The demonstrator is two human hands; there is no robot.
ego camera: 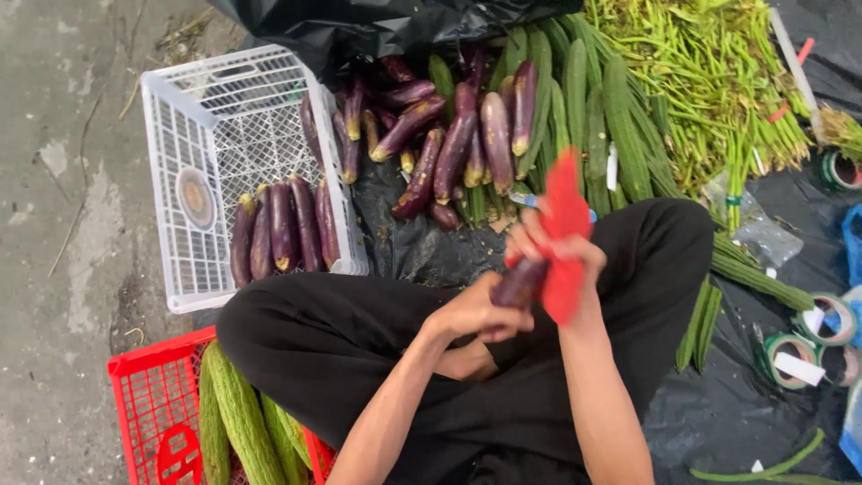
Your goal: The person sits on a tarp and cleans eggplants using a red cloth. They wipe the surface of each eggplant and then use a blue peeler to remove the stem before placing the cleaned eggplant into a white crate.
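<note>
A black plastic sheet (422,247) covers the ground from the top edge down the right side, and it carries most of the produce; bare grey concrete (63,224) runs down the left edge as the only open strip. Along the sheet's top right lies a wide heap of thin green stalks (709,81), and just left of it a row of long ridged green gourds (593,117), touching a pile of long purple eggplants (449,135) at the top centre. A white plastic lattice crate (206,135) sits at the sheet's left edge with a few more eggplants lying side by side along its near wall. A red plastic crate (148,413) in the bottom left corner holds pale green ridged gourds (238,418). The person's crossed legs in black trousers (377,350) fill the middle, leaving little free room between the crates and the piles. Rolls of green tape (790,350) lie near the right edge. Above the lap, the left hand (480,310) is wrapped around the lower end of a single dark purple eggplant (523,280), while the right hand (561,256) pinches a red mesh sleeve (564,233) against the eggplant's upper end, so it sits between both hands.
</note>
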